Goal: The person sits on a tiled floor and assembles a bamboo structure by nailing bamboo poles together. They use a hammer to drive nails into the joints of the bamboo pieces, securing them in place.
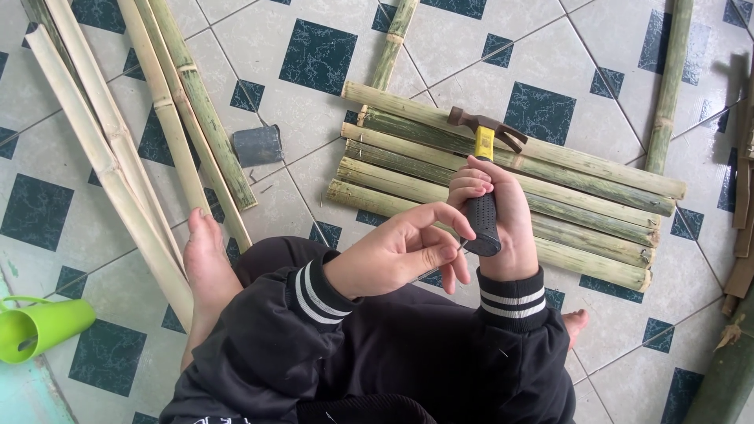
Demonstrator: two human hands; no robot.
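Black sleeves: person sits on tiled floor [314,118].
Left hand [404,251]: grip pinches something small, perhaps a nail; unclear.
Right hand [499,216]: grip wrapped round hammer [483,169], head up, ready.
Slats [550,196]: side by side under hammer.
Poles [126,141]: spare, left.

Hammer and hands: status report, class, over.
Right hand gripping claw hammer upright by its black handle. Left hand pinching something small, unclear. Bamboo slats lie side by side beneath. Nothing obstructing.
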